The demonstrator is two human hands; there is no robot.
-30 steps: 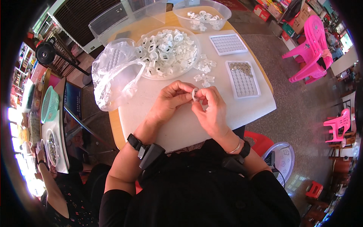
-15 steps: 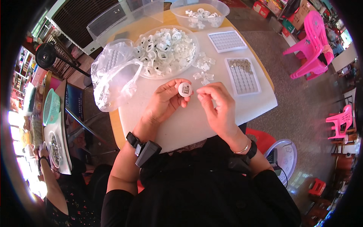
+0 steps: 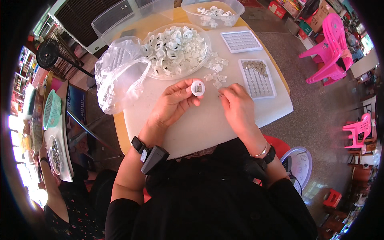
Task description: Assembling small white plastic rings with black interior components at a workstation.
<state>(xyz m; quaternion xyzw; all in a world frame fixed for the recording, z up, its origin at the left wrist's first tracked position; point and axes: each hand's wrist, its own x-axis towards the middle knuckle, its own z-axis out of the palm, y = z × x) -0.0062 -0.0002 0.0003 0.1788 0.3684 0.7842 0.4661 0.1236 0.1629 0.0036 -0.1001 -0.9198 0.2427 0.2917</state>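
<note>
My left hand [image 3: 173, 103] is closed around a small round white plastic piece [image 3: 197, 88], pinched between thumb and fingers. Its face is turned up and shows a square metallic part in the middle. A short way to the right, my right hand [image 3: 239, 107] has its thumb and forefinger pressed together. Whatever is in that pinch is too small to make out. Both hands are over the white-covered table [image 3: 186, 138]. Beyond them lie a few loose clear plastic parts [image 3: 216, 78]. Right of my right hand sits a white tray [image 3: 259, 85] with several round metallic discs [image 3: 256, 66] in its far end.
A large clear bowl [image 3: 209, 56] heaped with white plastic parts stands beyond my hands, beside a crumpled plastic bag [image 3: 120, 80]. Farther back are another gridded tray [image 3: 241, 41] and a clear tub [image 3: 238, 16]. Another person's arm [image 3: 54, 186] shows at far left.
My right hand has drawn away from the round piece, rightward and slightly up. My left hand has lifted the piece a little farther from me.
</note>
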